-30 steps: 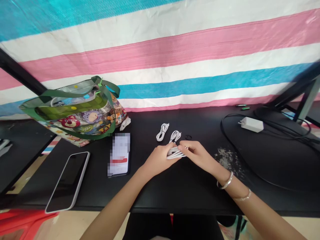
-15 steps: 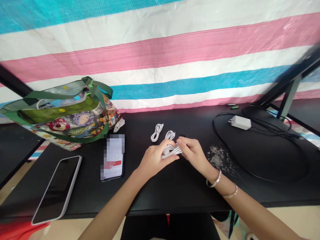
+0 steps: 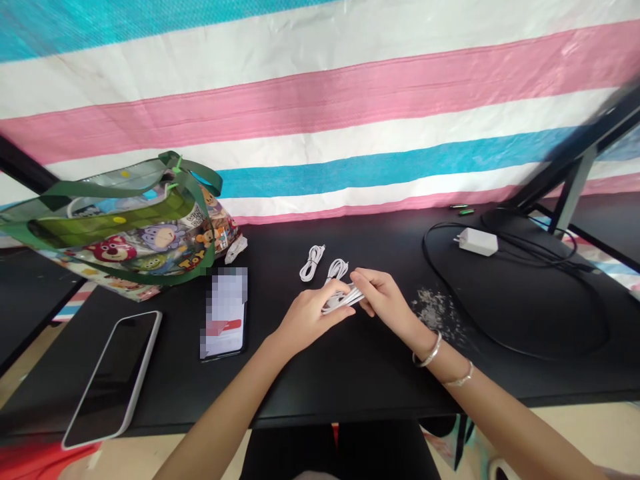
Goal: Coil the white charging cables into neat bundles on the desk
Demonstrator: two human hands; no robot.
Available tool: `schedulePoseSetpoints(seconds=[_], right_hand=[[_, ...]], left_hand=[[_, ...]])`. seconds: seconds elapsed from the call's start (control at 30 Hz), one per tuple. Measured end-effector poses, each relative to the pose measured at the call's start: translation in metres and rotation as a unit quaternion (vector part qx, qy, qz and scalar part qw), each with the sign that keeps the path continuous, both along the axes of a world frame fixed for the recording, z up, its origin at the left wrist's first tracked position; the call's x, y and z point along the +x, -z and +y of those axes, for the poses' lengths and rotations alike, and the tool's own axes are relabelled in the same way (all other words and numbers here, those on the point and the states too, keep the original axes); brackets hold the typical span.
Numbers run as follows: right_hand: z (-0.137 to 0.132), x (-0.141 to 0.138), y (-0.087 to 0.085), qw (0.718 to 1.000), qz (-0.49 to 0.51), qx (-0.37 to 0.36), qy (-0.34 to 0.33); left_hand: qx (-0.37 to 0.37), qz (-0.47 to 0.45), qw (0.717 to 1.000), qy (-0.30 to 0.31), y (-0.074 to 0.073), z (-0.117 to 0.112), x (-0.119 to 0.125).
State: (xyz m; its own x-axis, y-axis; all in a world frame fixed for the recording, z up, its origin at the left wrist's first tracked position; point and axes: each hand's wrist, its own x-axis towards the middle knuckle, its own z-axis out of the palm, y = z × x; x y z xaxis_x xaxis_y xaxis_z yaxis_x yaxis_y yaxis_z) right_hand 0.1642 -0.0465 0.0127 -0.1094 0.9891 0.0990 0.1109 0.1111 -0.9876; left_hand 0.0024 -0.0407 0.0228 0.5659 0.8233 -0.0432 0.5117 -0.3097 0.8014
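Observation:
My left hand (image 3: 309,313) and my right hand (image 3: 383,299) meet over the black table (image 3: 350,373), both closed on a coiled white cable (image 3: 341,299) held between them just above the tabletop. Two more bundled white cables lie just behind: one (image 3: 311,262) to the left, the other (image 3: 337,269) right by my fingers. Two bracelets sit on my right wrist.
A cartoon-print tote bag with green straps (image 3: 135,227) stands at the back left. A phone with a lit screen (image 3: 224,312) and a dark phone in a white case (image 3: 115,377) lie at the left. A white charger (image 3: 479,241) with black cords lies at the right.
The view has shifted slightly, so everything sits a little further left in frame. My hands stay together on the coiled cable, with fingers working it slightly.

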Motion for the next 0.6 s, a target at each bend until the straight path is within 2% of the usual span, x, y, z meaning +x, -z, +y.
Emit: schedulePoseSetpoints(seconds=[0.3,0.6], right_hand=[[0.0039,0.0041,-0.0023,0.999,0.016,0.001,-0.034],[0.0043,0.0087,-0.0002,1.0,-0.004,-0.014,-0.021]], left_hand=[[-0.008,-0.007,0.999,0.031,-0.0008,-0.0015,0.0017],[-0.102,-0.056,0.992,0.037,-0.0041,0.0001,0.0015]])
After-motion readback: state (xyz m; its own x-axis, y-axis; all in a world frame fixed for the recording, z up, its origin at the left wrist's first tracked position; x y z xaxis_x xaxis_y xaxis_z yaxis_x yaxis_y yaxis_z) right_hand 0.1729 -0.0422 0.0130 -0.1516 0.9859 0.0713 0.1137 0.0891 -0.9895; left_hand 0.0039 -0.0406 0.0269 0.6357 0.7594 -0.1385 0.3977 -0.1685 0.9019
